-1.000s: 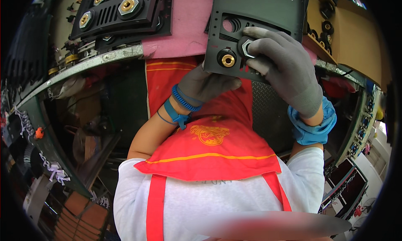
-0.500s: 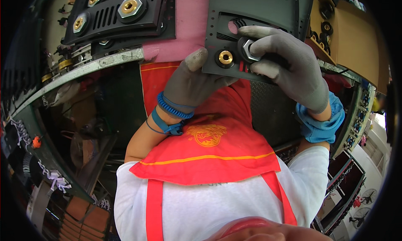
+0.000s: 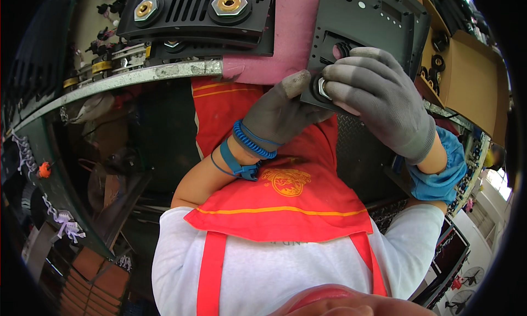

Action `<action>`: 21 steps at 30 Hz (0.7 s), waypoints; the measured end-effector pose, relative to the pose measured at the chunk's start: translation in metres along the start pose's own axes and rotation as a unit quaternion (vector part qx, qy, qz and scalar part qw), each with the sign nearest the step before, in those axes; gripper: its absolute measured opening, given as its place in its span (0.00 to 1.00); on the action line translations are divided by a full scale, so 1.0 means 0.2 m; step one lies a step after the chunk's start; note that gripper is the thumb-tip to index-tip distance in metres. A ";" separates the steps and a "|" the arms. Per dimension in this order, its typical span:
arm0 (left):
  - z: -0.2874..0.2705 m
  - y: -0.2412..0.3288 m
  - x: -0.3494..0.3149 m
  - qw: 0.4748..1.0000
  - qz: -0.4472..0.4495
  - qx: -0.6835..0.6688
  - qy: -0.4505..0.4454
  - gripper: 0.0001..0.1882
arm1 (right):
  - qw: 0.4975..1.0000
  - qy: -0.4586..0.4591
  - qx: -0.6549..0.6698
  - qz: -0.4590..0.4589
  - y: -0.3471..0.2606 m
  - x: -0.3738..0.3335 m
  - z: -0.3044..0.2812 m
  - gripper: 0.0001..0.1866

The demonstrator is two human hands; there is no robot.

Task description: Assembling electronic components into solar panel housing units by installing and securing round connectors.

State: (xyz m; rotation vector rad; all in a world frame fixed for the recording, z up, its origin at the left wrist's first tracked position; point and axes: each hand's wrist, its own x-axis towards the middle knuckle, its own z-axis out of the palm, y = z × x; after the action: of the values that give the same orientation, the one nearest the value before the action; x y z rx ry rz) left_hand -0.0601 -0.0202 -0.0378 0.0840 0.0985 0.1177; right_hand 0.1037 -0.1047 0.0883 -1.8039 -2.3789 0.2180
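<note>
A dark grey metal panel (image 3: 365,28) with slots and round holes tilts over the bench's near edge. My left hand (image 3: 280,110), in a grey glove, grips its near left corner, thumb on top and fingers underneath. My gloved right hand (image 3: 379,96) is closed at the panel's near end, its fingers on a silver hex nut (image 3: 323,89) with a black washer. The nut sits against the panel at its near corner; my fingers cover part of it. An unfilled round hole (image 3: 340,51) shows just beyond my right fingertips.
Stacked black panels (image 3: 192,14) with brass-centred nuts lie at the left on the bench. Pink padding (image 3: 263,66) covers the bench between them and my panel. A cardboard box (image 3: 475,69) holding black round parts stands at right. The bench's metal edge (image 3: 164,72) runs along the left.
My right hand has brought the nut over to where the brass connector showed on the panel, hiding that connector. In the picture, the panel and both hands have shifted right.
</note>
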 end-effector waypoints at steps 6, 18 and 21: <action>-0.01 -0.01 0.03 0.998 -0.009 -0.042 -0.041 0.19 | 0.997 -0.013 0.044 0.069 -0.01 0.06 0.04 0.14; 0.00 -0.02 0.02 1.000 0.009 0.002 -0.009 0.19 | 0.995 0.047 0.065 0.061 -0.02 0.02 0.01 0.16; -0.03 -0.02 0.01 1.000 0.016 0.013 -0.008 0.20 | 0.992 -0.047 0.016 0.115 -0.02 0.01 -0.04 0.15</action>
State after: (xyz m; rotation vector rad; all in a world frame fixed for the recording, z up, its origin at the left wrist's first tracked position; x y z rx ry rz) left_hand -0.0574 -0.0230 -0.0441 0.1127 0.0833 0.1468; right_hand 0.1004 -0.1040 0.0967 -2.0962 -2.2089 0.3725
